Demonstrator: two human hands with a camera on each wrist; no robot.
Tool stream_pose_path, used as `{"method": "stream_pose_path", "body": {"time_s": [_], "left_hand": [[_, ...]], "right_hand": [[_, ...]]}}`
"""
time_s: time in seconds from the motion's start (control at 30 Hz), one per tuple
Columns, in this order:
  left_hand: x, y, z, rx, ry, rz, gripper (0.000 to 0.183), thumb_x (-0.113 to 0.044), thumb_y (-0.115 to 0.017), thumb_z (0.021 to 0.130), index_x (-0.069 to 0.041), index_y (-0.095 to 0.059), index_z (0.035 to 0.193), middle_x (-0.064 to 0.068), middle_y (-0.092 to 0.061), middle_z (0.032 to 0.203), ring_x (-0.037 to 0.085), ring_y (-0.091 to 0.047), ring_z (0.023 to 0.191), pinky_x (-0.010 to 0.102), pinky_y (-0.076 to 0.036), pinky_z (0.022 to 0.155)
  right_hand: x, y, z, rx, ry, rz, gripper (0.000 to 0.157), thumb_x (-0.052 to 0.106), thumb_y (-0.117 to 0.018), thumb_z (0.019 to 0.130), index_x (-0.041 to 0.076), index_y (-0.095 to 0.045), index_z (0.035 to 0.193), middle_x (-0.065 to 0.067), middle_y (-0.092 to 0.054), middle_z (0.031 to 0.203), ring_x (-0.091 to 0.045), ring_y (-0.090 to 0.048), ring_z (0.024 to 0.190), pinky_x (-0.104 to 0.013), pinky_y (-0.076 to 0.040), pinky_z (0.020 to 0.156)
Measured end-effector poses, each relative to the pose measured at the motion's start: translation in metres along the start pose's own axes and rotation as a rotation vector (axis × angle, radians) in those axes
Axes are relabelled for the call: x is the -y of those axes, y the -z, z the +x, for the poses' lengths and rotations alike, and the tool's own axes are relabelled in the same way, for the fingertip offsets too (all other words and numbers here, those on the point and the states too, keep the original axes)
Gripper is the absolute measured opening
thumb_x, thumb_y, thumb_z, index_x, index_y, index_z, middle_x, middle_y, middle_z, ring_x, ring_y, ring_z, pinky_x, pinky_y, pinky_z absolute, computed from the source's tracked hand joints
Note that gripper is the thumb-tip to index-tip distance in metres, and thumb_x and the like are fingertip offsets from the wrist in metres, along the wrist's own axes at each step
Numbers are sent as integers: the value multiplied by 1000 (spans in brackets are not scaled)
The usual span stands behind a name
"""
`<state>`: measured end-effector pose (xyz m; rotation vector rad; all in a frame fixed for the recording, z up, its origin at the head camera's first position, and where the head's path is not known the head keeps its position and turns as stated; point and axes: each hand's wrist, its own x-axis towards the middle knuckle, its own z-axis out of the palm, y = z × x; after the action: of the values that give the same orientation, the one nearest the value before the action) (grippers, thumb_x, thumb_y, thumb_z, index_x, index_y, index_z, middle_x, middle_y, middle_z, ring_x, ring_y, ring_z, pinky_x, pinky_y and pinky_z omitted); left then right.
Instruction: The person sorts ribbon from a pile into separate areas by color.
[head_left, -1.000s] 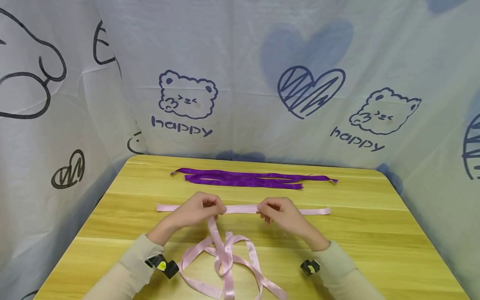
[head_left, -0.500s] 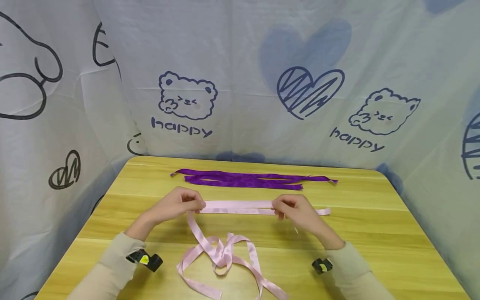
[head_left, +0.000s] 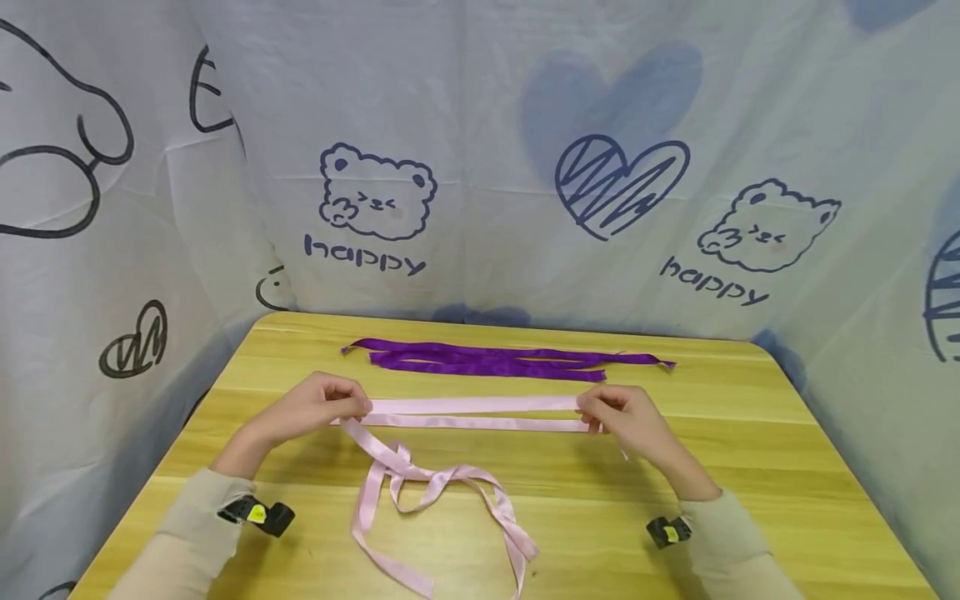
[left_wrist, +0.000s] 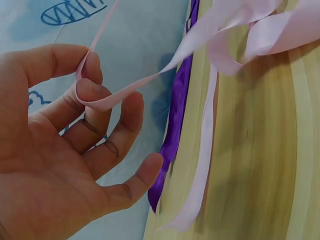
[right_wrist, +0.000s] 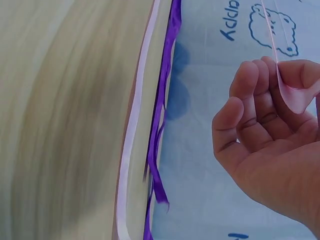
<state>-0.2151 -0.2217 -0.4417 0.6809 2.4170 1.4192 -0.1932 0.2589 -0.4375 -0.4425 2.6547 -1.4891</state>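
Note:
A pale pink satin ribbon (head_left: 472,405) is stretched straight between both hands above the table. My left hand (head_left: 318,407) pinches it between thumb and index finger, and the slack trails down toward me in loops (head_left: 450,475). At the other end my right hand (head_left: 626,417) pinches the ribbon, with a short tail (right_wrist: 296,100) hanging inside the palm in the right wrist view. Just in front of the held length, a second pink ribbon (head_left: 480,423) lies flat on the table; the hands hide its ends in the head view.
Several purple ribbons (head_left: 487,362) lie sideways along the far part of the wooden table (head_left: 712,467). Behind the table hangs a pale curtain (head_left: 495,83) printed with bears and hearts.
My hands have moved apart, left hand leftward and right hand rightward, lengthening the taut pink ribbon between them. The loose loops have been drawn leftward and partly untangled.

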Motion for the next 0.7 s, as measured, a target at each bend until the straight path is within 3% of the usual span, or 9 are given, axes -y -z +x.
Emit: {"method": "stream_pose_path", "body": {"time_s": [0.2, 0.5, 0.7], "left_hand": [[2, 6, -7, 23, 11, -2, 24, -16, -65, 102, 6, -73, 97, 11, -73, 89, 8, -61, 81, 26, -51, 77], [2, 17, -15, -1, 17, 16, 23, -15, -65, 102, 6, -73, 97, 15, -73, 90, 9, -63, 83, 27, -51, 76], [5, 27, -20, -3, 23, 19, 23, -17, -65, 103, 5, -72, 95, 12, -71, 86, 20, -64, 80, 30, -52, 75]], "right_hand": [[-2, 12, -4, -44, -12, -1, 29, 21, -61, 107, -5, -74, 103, -16, -71, 86, -18, -67, 73, -32, -57, 70], [-12, 29, -11, -105, -81, -13, 31, 25, -63, 107, -4, -74, 104, -17, -72, 86, -17, -66, 71, -32, -57, 68], [-22, 41, -13, -152, -147, -35, 33, 27, -63, 107, -4, -74, 108, -9, -73, 86, -13, -66, 71, -29, -57, 67]]}}
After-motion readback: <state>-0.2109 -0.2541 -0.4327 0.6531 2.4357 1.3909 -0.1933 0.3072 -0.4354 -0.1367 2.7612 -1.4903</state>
